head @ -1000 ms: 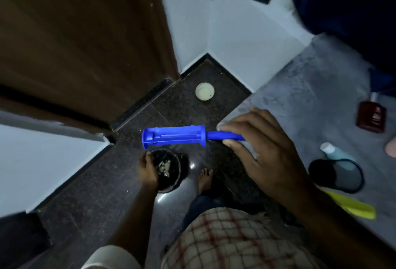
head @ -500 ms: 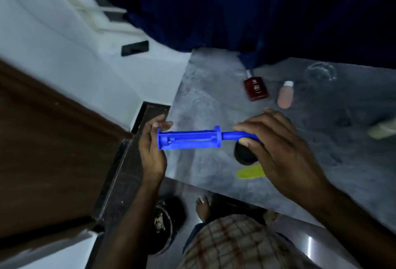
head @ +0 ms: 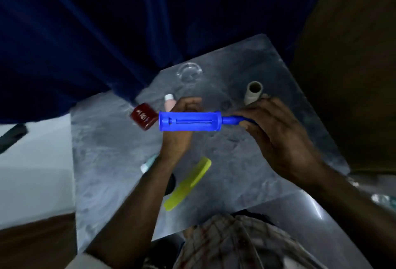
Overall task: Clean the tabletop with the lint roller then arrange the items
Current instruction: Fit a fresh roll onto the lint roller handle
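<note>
I hold a blue lint roller (head: 189, 122) level above the grey tabletop (head: 111, 161). Its barrel is bare blue plastic. My right hand (head: 276, 136) grips the thin handle at the right end. My left hand (head: 177, 138) is cupped behind the barrel, with fingers curled over its top. On the table lie a red bottle (head: 143, 116), a pink bottle (head: 169, 103), a white roll (head: 253, 92), a yellow comb (head: 188, 185) and a teal tube (head: 149, 163). A black round thing (head: 171, 184) is mostly hidden by my left forearm.
A clear glass dish (head: 189, 73) stands at the table's far side by a dark blue curtain (head: 107, 33). A brown wooden panel (head: 351, 76) borders the table on the right. A white ledge (head: 32, 172) with a dark phone (head: 12, 137) lies to the left.
The view has swung from the floor and its bin up to the tabletop. My left hand rose from the bin to the roller's barrel. My right hand kept the handle.
</note>
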`<state>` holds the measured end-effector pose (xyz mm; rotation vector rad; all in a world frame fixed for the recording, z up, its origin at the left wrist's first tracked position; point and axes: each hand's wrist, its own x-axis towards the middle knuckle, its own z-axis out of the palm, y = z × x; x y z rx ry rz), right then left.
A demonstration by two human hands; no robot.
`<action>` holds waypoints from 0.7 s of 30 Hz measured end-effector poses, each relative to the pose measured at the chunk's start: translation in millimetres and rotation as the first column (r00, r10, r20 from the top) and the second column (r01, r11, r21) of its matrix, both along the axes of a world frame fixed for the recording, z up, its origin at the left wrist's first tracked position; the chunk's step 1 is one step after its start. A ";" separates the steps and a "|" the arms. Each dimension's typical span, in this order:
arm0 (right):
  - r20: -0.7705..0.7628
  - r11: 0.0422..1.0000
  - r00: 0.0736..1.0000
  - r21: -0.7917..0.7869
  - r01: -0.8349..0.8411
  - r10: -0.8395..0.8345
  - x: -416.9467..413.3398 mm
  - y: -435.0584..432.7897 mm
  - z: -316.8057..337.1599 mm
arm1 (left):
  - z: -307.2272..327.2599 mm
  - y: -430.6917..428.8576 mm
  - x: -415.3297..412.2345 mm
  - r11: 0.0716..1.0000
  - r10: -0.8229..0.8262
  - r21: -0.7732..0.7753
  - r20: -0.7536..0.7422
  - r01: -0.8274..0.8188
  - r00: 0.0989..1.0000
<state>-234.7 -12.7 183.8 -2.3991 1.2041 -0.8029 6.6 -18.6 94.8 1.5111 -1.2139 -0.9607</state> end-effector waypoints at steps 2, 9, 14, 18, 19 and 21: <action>-0.014 0.996 0.996 0.009 0.087 -0.086 -27.2 -8.1 -5.5 | -4.5 -34.3 -34.0 0.993 -0.110 0.041 0.028 0.109 0.994; -0.050 0.973 0.972 -0.001 0.231 -0.231 -95.7 -19.5 -15.5 | -23.4 -125.8 -126.8 0.928 -0.372 0.142 0.399 0.344 0.838; -0.069 0.963 0.962 0.029 0.268 -0.266 -120.1 -20.5 -23.0 | -59.8 -156.1 -130.8 0.960 -0.261 0.115 0.692 0.254 0.673; -0.091 0.964 0.962 0.051 0.261 -0.256 -123.3 -23.0 -23.1 | -72.3 -160.4 -117.9 0.947 -0.285 0.122 0.745 0.296 0.603; -0.092 0.965 0.963 0.054 0.257 -0.251 -122.9 -23.7 -21.6 | -73.3 -160.7 -113.9 0.945 -0.287 0.122 0.759 0.305 0.585; -0.090 0.969 0.968 0.053 0.240 -0.235 -121.7 -26.0 -17.6 | -72.3 -156.0 -103.1 0.955 -0.273 0.131 0.742 0.267 0.613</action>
